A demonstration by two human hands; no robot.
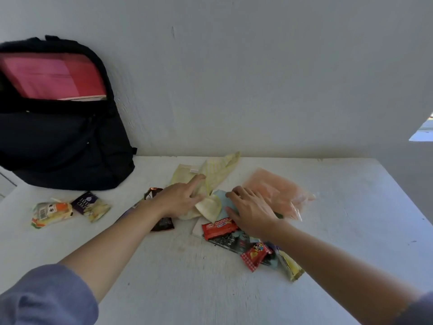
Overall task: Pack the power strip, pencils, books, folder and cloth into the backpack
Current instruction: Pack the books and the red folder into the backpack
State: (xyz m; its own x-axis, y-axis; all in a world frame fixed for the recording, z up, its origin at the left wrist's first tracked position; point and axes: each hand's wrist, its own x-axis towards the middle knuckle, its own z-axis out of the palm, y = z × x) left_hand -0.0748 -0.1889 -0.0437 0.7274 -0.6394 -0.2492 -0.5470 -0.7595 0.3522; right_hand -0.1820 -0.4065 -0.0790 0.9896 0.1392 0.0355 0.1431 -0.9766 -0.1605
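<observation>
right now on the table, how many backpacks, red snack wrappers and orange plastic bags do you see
backpacks: 1
red snack wrappers: 2
orange plastic bags: 1
total: 4

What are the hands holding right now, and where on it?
Nothing is clearly gripped. The left hand touches the yellow cloth at its bunched middle; the right hand rests on a blue sheet.

Soft even daylight, faint shadows, slight blur, wide-angle edge bending
</observation>
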